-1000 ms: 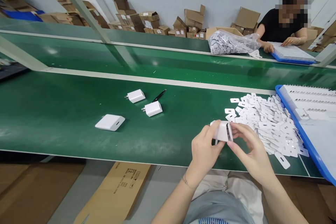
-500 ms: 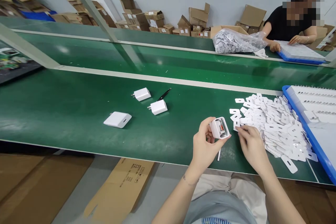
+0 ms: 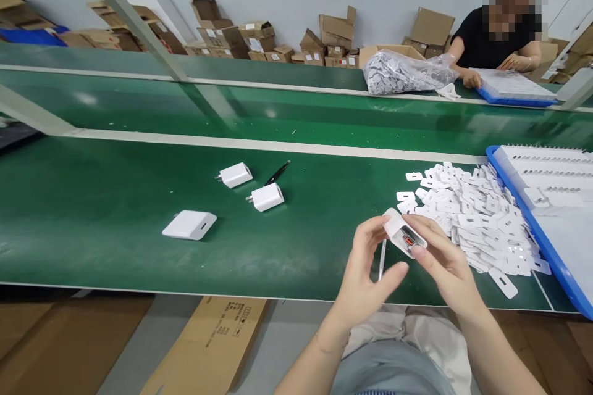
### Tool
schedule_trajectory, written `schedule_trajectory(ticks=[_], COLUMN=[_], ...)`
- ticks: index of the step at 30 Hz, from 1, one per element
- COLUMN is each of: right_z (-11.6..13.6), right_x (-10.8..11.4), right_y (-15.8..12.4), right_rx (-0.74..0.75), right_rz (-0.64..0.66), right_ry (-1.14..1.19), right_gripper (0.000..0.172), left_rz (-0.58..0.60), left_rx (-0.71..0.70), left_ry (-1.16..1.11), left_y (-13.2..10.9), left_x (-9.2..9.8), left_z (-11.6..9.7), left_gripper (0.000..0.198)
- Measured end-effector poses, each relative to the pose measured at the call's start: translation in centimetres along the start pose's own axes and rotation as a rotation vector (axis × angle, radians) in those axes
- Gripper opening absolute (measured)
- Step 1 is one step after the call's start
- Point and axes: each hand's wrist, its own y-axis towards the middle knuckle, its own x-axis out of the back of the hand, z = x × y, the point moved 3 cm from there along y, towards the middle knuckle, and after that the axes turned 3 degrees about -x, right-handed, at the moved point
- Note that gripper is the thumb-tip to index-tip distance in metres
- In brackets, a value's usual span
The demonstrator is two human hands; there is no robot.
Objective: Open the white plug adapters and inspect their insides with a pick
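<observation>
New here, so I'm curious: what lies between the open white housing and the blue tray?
The head view shows the right hand touching the housing, then a pile of flat white pieces beside the tray.

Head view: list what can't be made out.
In the head view:
- Held charger: far end, turned away from the camera; inner parts, too small.
- White plates: lower ones, buried under others.
- Blue tray: right side, cut off by the picture's right edge.
- Carton: print, too small to read.
</observation>
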Motion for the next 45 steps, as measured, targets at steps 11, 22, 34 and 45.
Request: schedule_trajectory(ticks=[11,22,34,45], right_z=[2.5,4.3,3.4,2.1], right_x=[1.0,-0.4,0.0,1.2], right_y=[-0.7,-1.4,-0.3,0.0], right_rx=[0.235,0.457,0.294,-0.15], right_rz=[0.093,0.031,0.04,-0.005], right_ry=[-0.23,-0.315,-0.249,0.082], right_gripper=[0.05,0.057,0.048,0.032], left_rz=[-0.036,-0.054,-0.07,-0.014], left_rx=[0.201,-0.053,0.156,-0.083], left_ry=[-0.258,-0.044,-0.186,0.253], left_y=[0.8,0.2,0.6,0.8], left_x=[-0.3,-0.9,-0.6,0.9], left_z=[-1.7,-4.2,-2.7,-2.1], left_gripper=[0.068,0.051,0.054,0.037])
